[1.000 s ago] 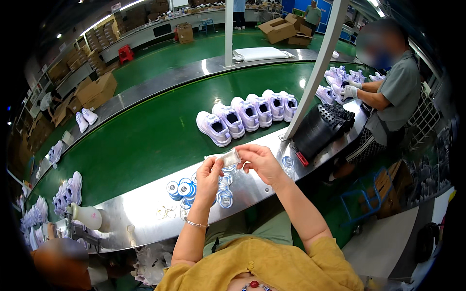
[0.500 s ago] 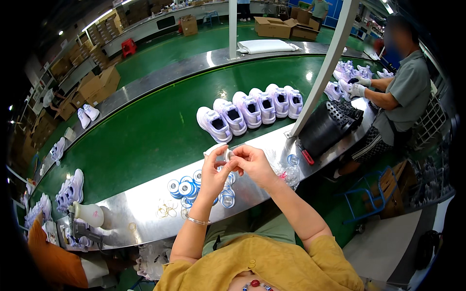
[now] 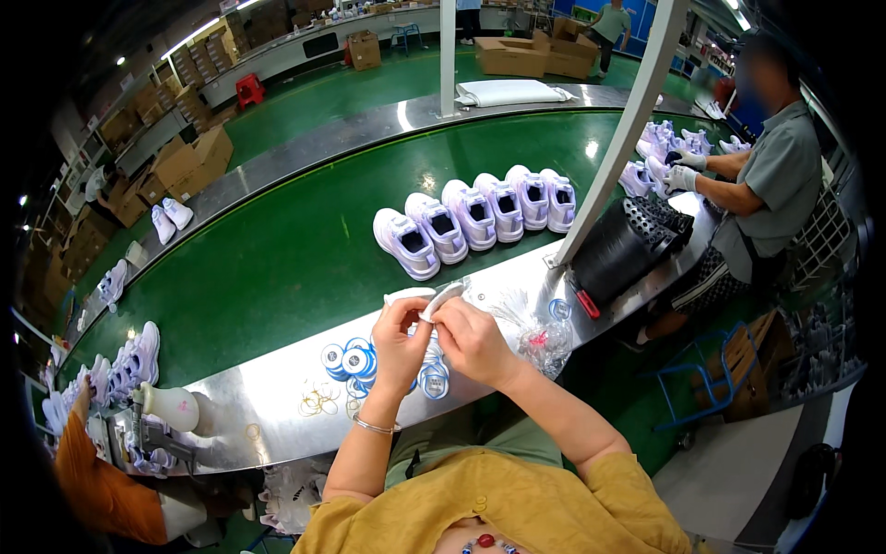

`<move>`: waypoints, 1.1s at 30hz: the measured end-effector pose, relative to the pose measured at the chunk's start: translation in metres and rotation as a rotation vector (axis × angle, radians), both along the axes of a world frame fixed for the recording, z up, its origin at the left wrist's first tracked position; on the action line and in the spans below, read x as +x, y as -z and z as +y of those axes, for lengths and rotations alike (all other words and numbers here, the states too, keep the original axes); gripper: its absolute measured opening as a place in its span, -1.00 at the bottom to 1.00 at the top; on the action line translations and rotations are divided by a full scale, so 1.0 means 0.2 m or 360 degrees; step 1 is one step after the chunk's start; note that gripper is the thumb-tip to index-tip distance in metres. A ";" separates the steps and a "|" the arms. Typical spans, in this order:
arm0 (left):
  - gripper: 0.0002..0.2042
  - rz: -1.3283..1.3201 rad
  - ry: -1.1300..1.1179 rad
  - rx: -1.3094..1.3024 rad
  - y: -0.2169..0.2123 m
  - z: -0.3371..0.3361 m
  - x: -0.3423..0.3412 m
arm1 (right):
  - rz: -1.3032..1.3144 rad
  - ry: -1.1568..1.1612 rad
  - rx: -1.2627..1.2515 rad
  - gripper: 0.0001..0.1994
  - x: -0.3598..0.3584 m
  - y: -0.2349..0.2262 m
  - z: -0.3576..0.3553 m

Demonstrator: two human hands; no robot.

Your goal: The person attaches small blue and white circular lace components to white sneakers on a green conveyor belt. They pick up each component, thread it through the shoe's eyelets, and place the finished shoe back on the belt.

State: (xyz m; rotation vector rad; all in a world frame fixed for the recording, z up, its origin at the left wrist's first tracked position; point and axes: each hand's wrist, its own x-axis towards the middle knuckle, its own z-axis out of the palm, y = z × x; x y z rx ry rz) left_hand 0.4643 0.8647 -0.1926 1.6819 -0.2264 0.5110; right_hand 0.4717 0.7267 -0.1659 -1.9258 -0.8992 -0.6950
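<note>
Two hands work a small white piece over the steel desk beside a green conveyor belt.

A steel desk [image 3: 277, 406] edges the green conveyor belt [image 3: 277, 268] in a factory hall with cardboard boxes [image 3: 189, 162] behind. The left hand [image 3: 399, 343] and right hand [image 3: 472, 340] meet above the desk's near edge, fingers pinched narrow on a flat white strip [image 3: 434, 300]; its long axis runs left to right, its right end tilted up. A row of white sneakers [image 3: 475, 217] stands on the belt beyond.
</note>
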 end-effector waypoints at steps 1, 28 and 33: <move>-0.90 0.0153 0.0162 -0.0489 0.02 0.00 0.00 | -0.0019 -0.0051 0.0009 -0.85 -0.01 -0.01 0.01; -0.59 0.0178 0.0376 -0.0798 0.04 0.00 -0.05 | 0.0461 -0.0221 0.0140 -0.89 -0.12 0.01 0.05; -0.62 -0.0226 -0.0140 0.0223 0.08 0.04 -0.02 | 0.0084 -0.0127 -0.0026 -0.87 -0.09 0.05 0.06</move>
